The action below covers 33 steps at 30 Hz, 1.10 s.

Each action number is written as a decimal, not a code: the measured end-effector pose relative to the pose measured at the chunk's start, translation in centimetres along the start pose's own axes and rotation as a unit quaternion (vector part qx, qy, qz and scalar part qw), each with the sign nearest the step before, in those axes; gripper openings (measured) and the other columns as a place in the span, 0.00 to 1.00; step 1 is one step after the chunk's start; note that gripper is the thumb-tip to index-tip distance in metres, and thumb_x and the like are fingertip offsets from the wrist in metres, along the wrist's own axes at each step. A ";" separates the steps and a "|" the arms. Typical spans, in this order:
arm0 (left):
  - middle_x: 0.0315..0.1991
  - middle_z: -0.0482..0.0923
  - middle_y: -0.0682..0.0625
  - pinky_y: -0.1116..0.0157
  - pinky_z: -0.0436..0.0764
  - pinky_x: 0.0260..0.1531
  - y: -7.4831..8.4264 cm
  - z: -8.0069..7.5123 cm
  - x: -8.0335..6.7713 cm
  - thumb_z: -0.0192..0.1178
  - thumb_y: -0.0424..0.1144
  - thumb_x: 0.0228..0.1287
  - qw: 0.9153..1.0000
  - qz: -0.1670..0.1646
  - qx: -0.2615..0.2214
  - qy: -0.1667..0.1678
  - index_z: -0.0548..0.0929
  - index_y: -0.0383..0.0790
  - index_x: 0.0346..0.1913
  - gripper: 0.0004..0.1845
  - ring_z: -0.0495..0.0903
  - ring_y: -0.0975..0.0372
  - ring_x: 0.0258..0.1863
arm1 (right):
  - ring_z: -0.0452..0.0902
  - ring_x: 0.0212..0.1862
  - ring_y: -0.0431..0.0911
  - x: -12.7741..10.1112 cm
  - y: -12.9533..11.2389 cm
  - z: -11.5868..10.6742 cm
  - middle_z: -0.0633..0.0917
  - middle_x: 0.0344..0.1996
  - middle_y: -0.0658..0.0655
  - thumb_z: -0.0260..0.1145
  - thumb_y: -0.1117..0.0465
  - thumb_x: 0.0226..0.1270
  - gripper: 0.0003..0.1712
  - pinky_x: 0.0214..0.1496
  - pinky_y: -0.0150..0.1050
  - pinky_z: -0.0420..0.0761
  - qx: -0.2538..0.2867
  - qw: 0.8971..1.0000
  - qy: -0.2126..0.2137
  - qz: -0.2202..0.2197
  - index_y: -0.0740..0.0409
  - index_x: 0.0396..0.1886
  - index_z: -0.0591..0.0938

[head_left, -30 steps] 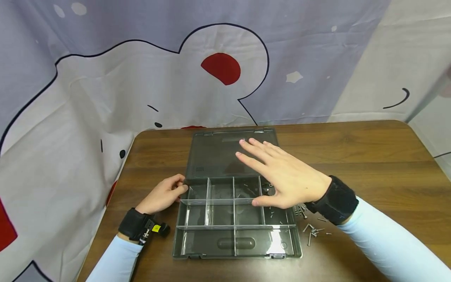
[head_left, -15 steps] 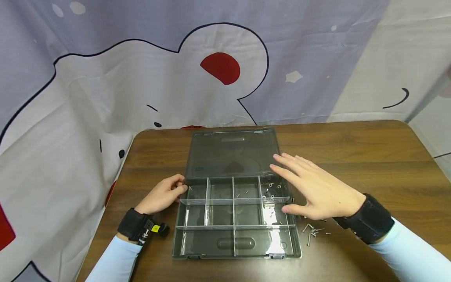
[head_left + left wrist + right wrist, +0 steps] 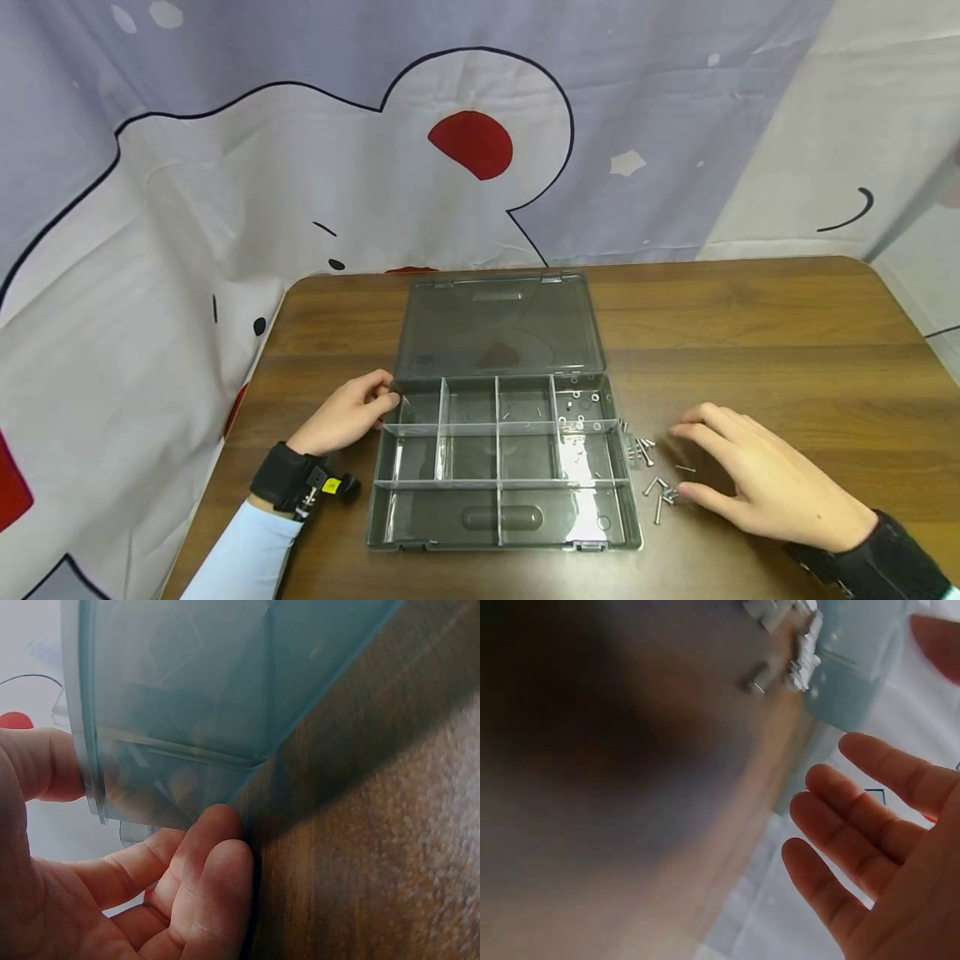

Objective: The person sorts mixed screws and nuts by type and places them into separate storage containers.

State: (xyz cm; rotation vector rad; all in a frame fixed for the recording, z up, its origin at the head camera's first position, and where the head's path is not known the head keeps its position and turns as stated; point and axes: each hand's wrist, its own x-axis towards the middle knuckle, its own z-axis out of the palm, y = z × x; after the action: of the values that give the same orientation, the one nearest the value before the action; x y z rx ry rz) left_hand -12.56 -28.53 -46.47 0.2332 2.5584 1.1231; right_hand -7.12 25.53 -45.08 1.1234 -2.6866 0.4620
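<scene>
Loose screws [image 3: 660, 487], lower right of frame beside the open box [image 3: 501, 467]: pinch one with your right hand [image 3: 765, 483], now spread and empty, while your left hand [image 3: 347, 414] grips the box's left wall.

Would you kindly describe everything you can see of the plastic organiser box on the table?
The organiser box is smoky, see-through grey plastic and lies open and flat on the wooden table, its lid folded back away from the person. Clear dividers split the tray into compartments; the far right one holds small washers, and a few tiny parts lie in neighbouring ones. Two latches sit on the near edge. The left hand holds its far left corner; loose screws lie just beside its right wall.
</scene>
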 end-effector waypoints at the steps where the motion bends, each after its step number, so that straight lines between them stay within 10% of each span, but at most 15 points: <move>1: 0.35 0.74 0.48 0.61 0.83 0.37 0.0 0.0 0.0 0.54 0.41 0.77 1.000 -0.001 0.000 0.001 0.77 0.36 0.56 0.13 0.82 0.60 0.30 | 0.75 0.46 0.32 -0.5 0.0 0.2 0.78 0.47 0.38 0.82 0.45 0.53 0.29 0.50 0.30 0.72 0.005 1.000 0.014 -0.008 0.46 0.53 0.85; 5: 0.35 0.74 0.48 0.61 0.84 0.37 0.0 0.0 0.0 0.55 0.40 0.77 1.000 -0.002 0.001 0.004 0.77 0.36 0.55 0.13 0.82 0.60 0.30 | 0.71 0.34 0.28 -2.1 -0.3 1.2 0.76 0.37 0.36 0.71 0.41 0.69 0.13 0.38 0.22 0.71 0.038 0.997 0.059 -0.031 0.43 0.40 0.85; 9: 0.35 0.73 0.48 0.61 0.83 0.37 0.0 -0.1 -0.1 0.55 0.40 0.77 1.000 0.000 0.002 0.005 0.77 0.36 0.55 0.12 0.82 0.60 0.30 | 0.71 0.30 0.26 -3.0 -0.8 2.0 0.76 0.33 0.36 0.52 0.37 0.79 0.22 0.32 0.18 0.70 0.055 0.995 0.079 -0.025 0.42 0.32 0.82; 16: 0.35 0.75 0.48 0.61 0.82 0.36 0.0 -0.1 -0.2 0.54 0.40 0.77 1.000 -0.001 0.006 0.004 0.77 0.35 0.57 0.14 0.82 0.61 0.29 | 0.68 0.29 0.24 -3.1 -1.3 2.3 0.74 0.29 0.33 0.51 0.41 0.81 0.22 0.30 0.18 0.69 0.043 0.996 0.074 -0.002 0.39 0.27 0.80; 22: 0.35 0.73 0.48 0.61 0.84 0.37 0.0 -0.1 -0.1 0.55 0.40 0.77 1.000 0.003 0.000 0.002 0.77 0.36 0.55 0.13 0.82 0.60 0.29 | 0.61 0.26 0.23 -2.8 -1.5 2.3 0.69 0.25 0.32 0.75 0.69 0.36 0.24 0.27 0.18 0.62 0.030 0.998 0.055 0.021 0.36 0.22 0.74; 33: 0.35 0.73 0.49 0.62 0.85 0.37 -0.2 0.0 0.0 0.55 0.40 0.76 1.000 0.002 -0.003 0.005 0.77 0.37 0.54 0.11 0.81 0.60 0.29 | 0.51 0.21 0.24 -1.4 -2.2 2.0 0.58 0.17 0.28 0.71 0.66 0.25 0.26 0.23 0.20 0.53 0.013 0.999 0.027 0.041 0.35 0.14 0.64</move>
State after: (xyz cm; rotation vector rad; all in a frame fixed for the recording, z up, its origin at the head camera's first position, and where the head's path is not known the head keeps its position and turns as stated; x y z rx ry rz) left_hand -12.56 -28.64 -46.62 0.2326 2.5639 1.1357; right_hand -4.63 24.27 -46.87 0.9947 -2.6948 0.5332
